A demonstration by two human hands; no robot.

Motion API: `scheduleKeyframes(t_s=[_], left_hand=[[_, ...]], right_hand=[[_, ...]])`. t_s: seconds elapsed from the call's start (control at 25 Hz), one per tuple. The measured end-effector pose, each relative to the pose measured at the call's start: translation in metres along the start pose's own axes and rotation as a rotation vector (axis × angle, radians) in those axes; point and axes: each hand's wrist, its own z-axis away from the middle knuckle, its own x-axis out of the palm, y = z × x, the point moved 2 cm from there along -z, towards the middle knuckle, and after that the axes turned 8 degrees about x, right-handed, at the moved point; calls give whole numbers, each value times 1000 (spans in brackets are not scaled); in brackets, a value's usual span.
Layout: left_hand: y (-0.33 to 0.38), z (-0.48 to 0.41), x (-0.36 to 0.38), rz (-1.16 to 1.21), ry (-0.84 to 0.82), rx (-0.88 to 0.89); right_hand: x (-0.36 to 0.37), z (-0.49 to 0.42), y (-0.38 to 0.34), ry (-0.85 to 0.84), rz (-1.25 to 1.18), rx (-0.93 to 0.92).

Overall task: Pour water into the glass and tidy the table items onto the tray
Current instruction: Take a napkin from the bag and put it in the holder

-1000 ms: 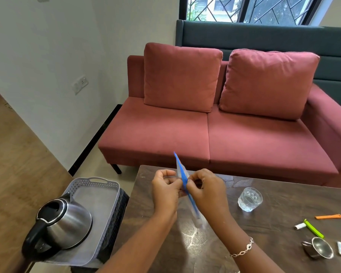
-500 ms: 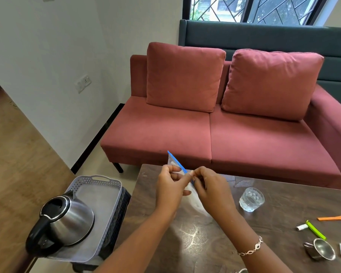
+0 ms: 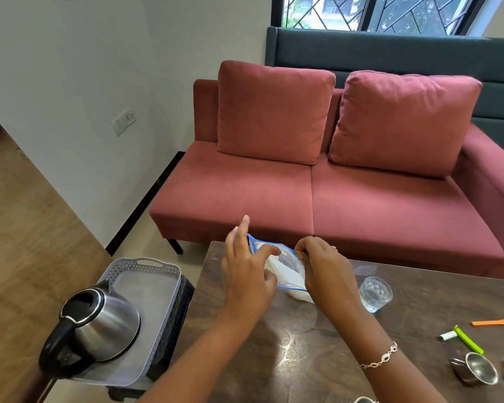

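Glossy steel kettle point(image 3: 99, 324) on matt grey plastic tray point(image 3: 146, 289); clear plastic bag point(image 3: 285, 269); polished dark stone-look bench point(image 3: 303, 350); clear glass point(image 3: 374, 293).

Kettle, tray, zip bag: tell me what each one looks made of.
The kettle looks like brushed stainless steel, judging by its silvery sheen and soft reflections; its glossy black handle and rim are probably plastic. The tray looks like matte grey plastic, given its moulded, perforated wall. The zip bag looks like thin clear plastic film, see-through and crumpled, with a blue seal strip.
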Motion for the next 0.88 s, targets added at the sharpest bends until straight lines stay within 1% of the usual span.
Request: scheduleKeyframes(t_s=[0.12, 0.2, 0.32, 0.4, 0.52, 0.6, 0.68, 0.88], left_hand=[[-6, -10, -3, -121, 103, 153], [-8, -15, -6, -90, 118, 204], [-8, -14, -4, -47, 91, 214], [-6, -11, -1, -29, 60, 180], [-5, -10, 0, -40, 78, 146], [-4, -10, -1, -42, 107, 145], [-3, -8, -1, -28, 115, 150], [1, -2, 0, 26, 60, 211]], right_hand=[[-1, 2, 0, 0, 18, -89], [-2, 1, 0, 26, 17, -110], [-4, -1, -1, 89, 26, -116], [-7, 1, -3, 151, -8, -116], [-6, 16, -16, 204, -84, -181], [2, 25, -24, 160, -103, -202], [11, 25, -24, 67, -86, -160], [28, 12, -16, -241, 48, -47]])
